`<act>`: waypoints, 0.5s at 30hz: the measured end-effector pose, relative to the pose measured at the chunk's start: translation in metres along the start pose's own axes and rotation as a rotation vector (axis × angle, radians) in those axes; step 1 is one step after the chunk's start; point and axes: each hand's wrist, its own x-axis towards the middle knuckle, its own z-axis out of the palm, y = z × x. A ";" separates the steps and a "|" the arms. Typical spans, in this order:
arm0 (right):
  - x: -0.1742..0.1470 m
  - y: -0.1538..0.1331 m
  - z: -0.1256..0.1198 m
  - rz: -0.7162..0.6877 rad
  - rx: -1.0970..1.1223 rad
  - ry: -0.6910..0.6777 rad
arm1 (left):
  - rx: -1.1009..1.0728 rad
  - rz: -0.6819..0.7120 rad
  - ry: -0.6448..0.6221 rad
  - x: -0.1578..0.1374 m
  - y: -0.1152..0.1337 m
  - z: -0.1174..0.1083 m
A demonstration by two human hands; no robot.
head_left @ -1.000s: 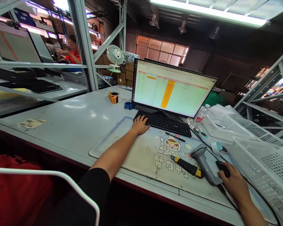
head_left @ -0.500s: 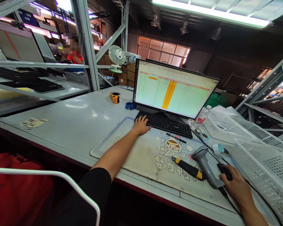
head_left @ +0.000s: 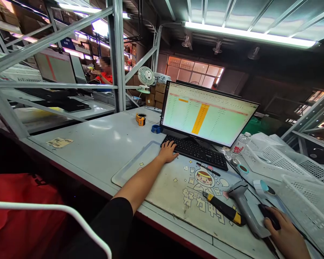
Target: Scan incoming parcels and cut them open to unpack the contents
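My left hand (head_left: 167, 152) rests with fingers spread on the left end of a black keyboard (head_left: 199, 152), below a monitor (head_left: 218, 116) that shows a spreadsheet. On the right, my right hand (head_left: 286, 232) is wrapped over a black computer mouse (head_left: 270, 217). Close beside it lies a grey barcode scanner (head_left: 244, 208) with a cable. A black and yellow utility knife (head_left: 223, 209) is left of the scanner, its tip pointing away to the left. Between the knife and the keyboard, a black pen (head_left: 208, 169) lies on the printed desk mat (head_left: 162, 192).
White perforated baskets (head_left: 309, 205) crowd the right side, near a plastic bottle (head_left: 239, 144) and rolls of tape (head_left: 260, 187). An orange tape roll (head_left: 140, 119) and a blue one (head_left: 156, 128) sit left of the monitor. A person in red (head_left: 106, 77) is beyond the metal frame.
The head view has turned a little left and up, so the scene sits further right and lower. Both hands keep their places on the keyboard and the mouse.
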 end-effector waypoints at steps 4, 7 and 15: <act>0.000 0.000 0.000 -0.007 0.013 0.008 | -0.003 0.007 0.003 0.001 -0.001 0.001; -0.002 -0.003 0.001 -0.020 0.018 0.018 | 0.001 0.006 0.004 0.001 -0.002 0.003; -0.002 -0.019 -0.011 0.115 -0.119 -0.042 | 0.020 -0.001 0.004 0.002 -0.002 0.002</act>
